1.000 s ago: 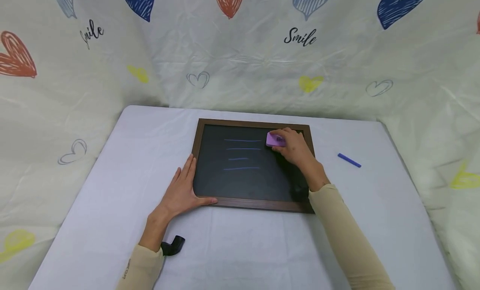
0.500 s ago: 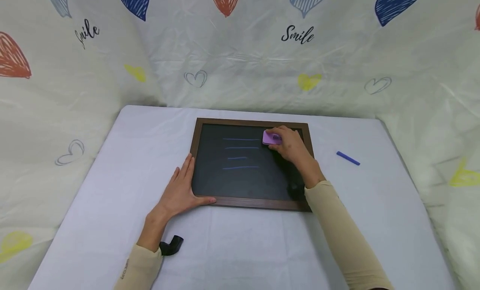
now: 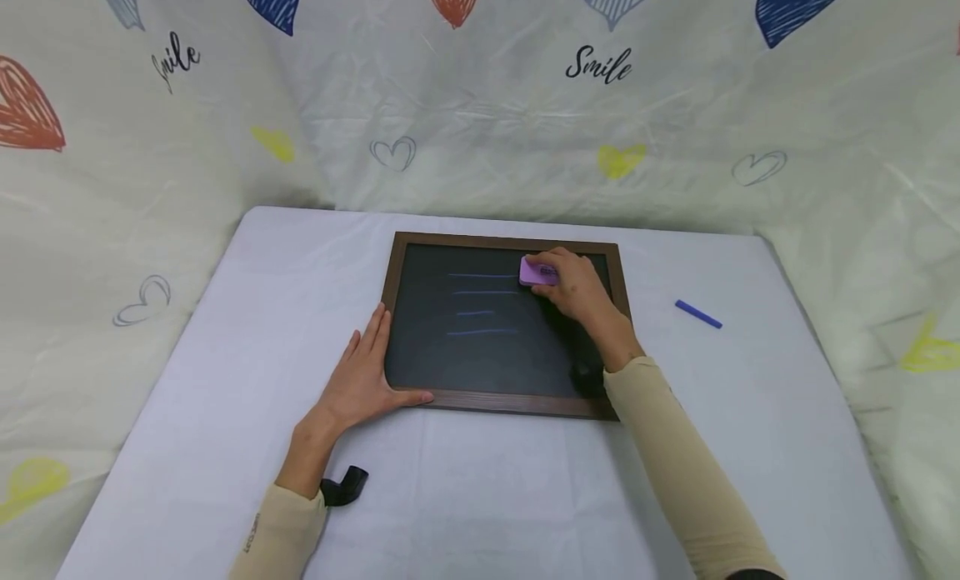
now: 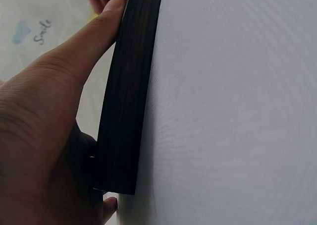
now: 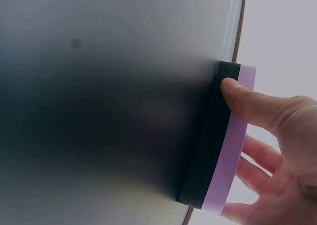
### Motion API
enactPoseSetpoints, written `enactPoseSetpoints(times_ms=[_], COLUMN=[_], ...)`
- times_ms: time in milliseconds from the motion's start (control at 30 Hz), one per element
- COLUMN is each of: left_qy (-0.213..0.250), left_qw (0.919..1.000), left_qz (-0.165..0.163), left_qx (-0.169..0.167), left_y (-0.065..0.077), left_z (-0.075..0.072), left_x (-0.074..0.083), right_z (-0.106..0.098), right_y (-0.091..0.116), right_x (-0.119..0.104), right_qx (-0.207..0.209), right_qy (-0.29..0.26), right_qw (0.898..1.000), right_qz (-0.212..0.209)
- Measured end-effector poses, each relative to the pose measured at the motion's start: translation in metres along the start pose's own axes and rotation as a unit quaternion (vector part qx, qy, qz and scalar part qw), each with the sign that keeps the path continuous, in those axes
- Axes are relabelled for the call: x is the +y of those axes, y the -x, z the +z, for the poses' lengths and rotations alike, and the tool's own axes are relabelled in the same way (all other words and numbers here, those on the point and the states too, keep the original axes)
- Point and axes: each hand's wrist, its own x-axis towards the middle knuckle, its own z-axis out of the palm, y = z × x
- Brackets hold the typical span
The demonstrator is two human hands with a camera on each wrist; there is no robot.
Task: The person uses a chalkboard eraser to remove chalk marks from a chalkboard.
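A blackboard (image 3: 465, 363) in a brown wooden frame lies on the table, with several blue chalk lines (image 3: 482, 332) across its left half. My right hand (image 3: 576, 287) grips a purple eraser (image 3: 536, 272) with a black felt side, thumb on one edge and fingers on the other. In the right wrist view the felt of the eraser (image 5: 210, 140) lies against the board. My left hand (image 3: 360, 384) rests at the board's lower left corner, fingers straight along the left side and thumb on the bottom frame, as the left wrist view of the frame (image 4: 126, 96) also shows.
A blue chalk stick (image 3: 698, 314) lies on the white-covered table (image 3: 495, 488), right of the board. A black curved piece (image 3: 345, 486) sticks out beside the left wrist. Behind the table hangs a white sheet (image 3: 495, 105) printed with hearts.
My right hand has slid the eraser slightly left along the top of the board, to the right ends of the upper lines. The left hand stays in place on the board's corner.
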Motion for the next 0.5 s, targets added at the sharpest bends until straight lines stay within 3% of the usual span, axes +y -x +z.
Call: enactPoseSetpoints(times_ms=[500], left_qy=[-0.003], left_qw=[1.0000], left_qz=[0.006], left_qx=[0.003], left_y=[-0.001], left_z=[0.001], left_x=[-0.002], right_z=[0.004], right_y=[-0.008], right_x=[-0.012], right_qx=[-0.017], right_qy=[-0.021], right_qw=[1.000], right_qz=[0.013])
